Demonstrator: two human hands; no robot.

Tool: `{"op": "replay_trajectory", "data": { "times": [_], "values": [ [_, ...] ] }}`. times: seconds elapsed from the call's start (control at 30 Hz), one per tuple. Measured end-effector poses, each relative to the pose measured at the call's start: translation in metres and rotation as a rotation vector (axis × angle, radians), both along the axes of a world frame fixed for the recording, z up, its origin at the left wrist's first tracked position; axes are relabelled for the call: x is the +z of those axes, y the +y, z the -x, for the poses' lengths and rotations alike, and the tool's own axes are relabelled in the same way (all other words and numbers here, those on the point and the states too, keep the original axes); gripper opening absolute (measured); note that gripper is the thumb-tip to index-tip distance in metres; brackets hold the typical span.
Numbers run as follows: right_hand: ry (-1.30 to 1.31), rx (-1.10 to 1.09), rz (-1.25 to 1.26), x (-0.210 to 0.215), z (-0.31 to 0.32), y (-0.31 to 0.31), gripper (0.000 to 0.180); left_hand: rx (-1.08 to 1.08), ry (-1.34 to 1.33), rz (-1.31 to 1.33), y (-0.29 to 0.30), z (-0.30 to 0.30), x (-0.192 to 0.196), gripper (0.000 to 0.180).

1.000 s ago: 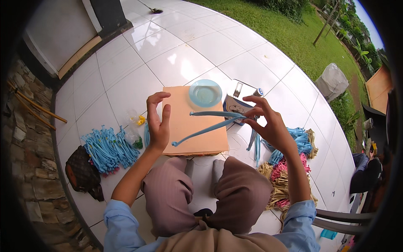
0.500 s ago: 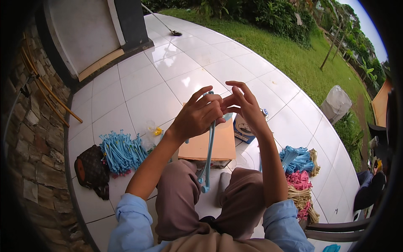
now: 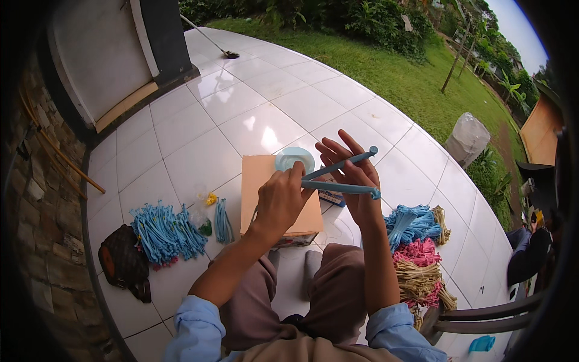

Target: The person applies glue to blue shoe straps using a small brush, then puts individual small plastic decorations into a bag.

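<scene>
Blue strips (image 3: 341,188) pinched at mid-frame

Gripping the strips between thumb and fingers of the left hand (image 3: 277,196), near the centre of the frame, with two knobbed lengths parting in a narrow V toward the right. Holding the right hand (image 3: 360,192) raised behind that V, fingers loosely spread; cannot tell about contact with the strips.

Below, at centre, a box (image 3: 256,175) with a peach top, partly covered by the left forearm, and at its upper right corner a pale blue dish (image 3: 288,158). Just right of the box, a carton (image 3: 332,198), mostly hidden.

At left, on the white floor (image 3: 193,139), a small bundle (image 3: 223,222) of blue, then a larger heap (image 3: 166,232) of blue, touching or nearly touching a dark bag (image 3: 123,256). At lower right, running down the frame, a blue pile (image 3: 416,223), a pink pile (image 3: 417,252) and a tan pile (image 3: 416,274). At upper left, a broom (image 3: 229,54).
</scene>
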State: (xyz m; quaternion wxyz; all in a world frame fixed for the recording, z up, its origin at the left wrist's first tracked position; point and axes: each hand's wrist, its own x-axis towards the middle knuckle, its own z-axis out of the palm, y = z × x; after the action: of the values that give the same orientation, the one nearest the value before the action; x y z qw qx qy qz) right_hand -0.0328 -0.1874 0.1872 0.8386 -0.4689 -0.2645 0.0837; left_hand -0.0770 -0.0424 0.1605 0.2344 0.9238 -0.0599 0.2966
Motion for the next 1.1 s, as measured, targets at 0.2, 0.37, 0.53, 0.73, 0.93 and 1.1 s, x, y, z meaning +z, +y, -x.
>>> {"op": "replay_trajectory", "data": {
  "times": [0.2,0.37,0.53,0.73,0.93,1.1],
  "values": [
    [0.011,0.064,-0.143,-0.006,-0.001,-0.001,0.058,-0.015,0.151,0.160,-0.004,0.006,0.001,0.024],
    [-0.041,-0.042,-0.015,-0.022,0.007,0.026,0.054,-0.142,0.292,0.599,-0.001,-0.003,-0.003,0.034],
    [-0.133,-0.336,0.278,-0.046,0.023,0.052,0.041,-0.180,0.019,0.602,-0.010,-0.008,-0.011,0.033],
    [-0.094,-0.371,0.319,-0.025,0.026,0.033,0.039,-0.364,0.049,1.115,0.024,-0.015,-0.003,0.032],
    [-0.135,-0.276,0.422,-0.018,0.000,-0.003,0.045,-0.409,0.063,1.152,0.053,-0.021,0.007,0.019],
    [-0.159,-0.135,0.580,-0.018,-0.037,-0.041,0.049,-0.345,0.335,1.025,0.053,-0.028,0.007,0.022]
  ]
}}
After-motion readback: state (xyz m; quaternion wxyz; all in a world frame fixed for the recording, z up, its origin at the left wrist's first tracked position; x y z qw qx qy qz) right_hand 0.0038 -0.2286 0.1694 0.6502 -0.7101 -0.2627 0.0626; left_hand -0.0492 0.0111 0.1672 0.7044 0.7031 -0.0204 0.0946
